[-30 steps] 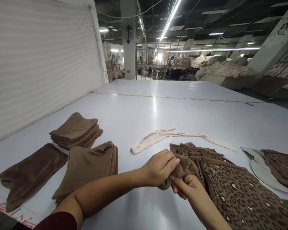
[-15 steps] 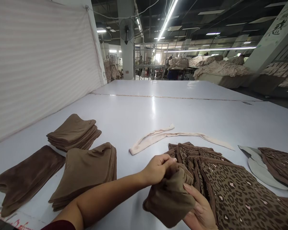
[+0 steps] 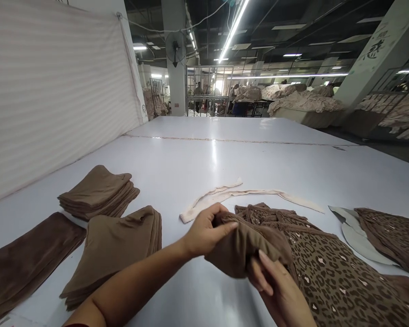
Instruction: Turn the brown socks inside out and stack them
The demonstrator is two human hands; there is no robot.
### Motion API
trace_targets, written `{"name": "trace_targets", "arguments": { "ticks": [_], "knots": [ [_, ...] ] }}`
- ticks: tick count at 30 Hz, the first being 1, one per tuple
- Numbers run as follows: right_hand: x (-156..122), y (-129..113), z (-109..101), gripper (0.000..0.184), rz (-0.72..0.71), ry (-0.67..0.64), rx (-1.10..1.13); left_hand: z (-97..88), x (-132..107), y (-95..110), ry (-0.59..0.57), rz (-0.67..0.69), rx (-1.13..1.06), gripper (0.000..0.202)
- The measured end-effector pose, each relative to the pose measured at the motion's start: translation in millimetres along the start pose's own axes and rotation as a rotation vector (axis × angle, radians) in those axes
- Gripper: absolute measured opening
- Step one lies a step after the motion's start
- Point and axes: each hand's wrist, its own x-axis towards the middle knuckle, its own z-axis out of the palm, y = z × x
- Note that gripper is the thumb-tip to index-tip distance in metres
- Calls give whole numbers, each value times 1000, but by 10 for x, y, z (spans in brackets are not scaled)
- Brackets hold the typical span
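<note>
One brown cloth piece [image 3: 235,256] is being held bunched between the two hands, above the near part of the table [image 3: 177,159] and just at the left edge of a leopard-print pile [image 3: 334,268]; whether it is touching that pile cannot be told. Its upper edge is being clamped by the left hand [image 3: 204,231], thumb on top and fingers hidden behind. Its lower side is being met by the right hand [image 3: 279,286], with thumb and fingertips close together; whether cloth is being pinched between them cannot be told.

As far as can be judged, handling of this single piece is being caught midway: it is being kept gathered, not yet laid flat. Layers in the leopard-print pile are being left overlapping and loosely fanned.

Beyond it, a pale strip [image 3: 231,193] is being left lying curved. On the left, three groups are being kept neatly layered, seemingly sorted already: a near brown stack [image 3: 119,250], a far brown stack [image 3: 95,188] and a darker brown pile [image 3: 34,254]. How many pieces are being left to handle cannot be counted. At far right, another printed pile [image 3: 388,231] is being seen beside a grey sheet [image 3: 364,245].
</note>
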Motion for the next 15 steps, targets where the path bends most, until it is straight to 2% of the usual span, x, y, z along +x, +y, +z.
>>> {"name": "trace_targets", "arguments": {
  "ticks": [3, 6, 8, 10, 12, 14, 15],
  "knots": [
    [-12, -67, -156, 16, -82, 214, 24, -201, 18, 165, 59, 85, 48, 19],
    [-45, -155, -282, 28, -270, 391, -264, -323, -9, 286, -5, 89, 85, 16],
    [-32, -208, -290, 29, -473, 400, -568, -353, -43, 317, -106, 69, 128, 15],
    [37, -239, -245, 42, -575, 272, -825, -371, -73, 317, -205, 42, 146, 15],
    [152, -274, -172, 53, -514, 52, -952, -405, -78, 313, -318, 7, 149, 15],
    [275, -375, -81, 41, -380, -185, -1008, -462, -43, 344, -385, 8, 264, 14],
    [324, -467, -28, 30, -359, -254, -1028, -494, -10, 383, -346, 52, 382, 11]
  ]
}}
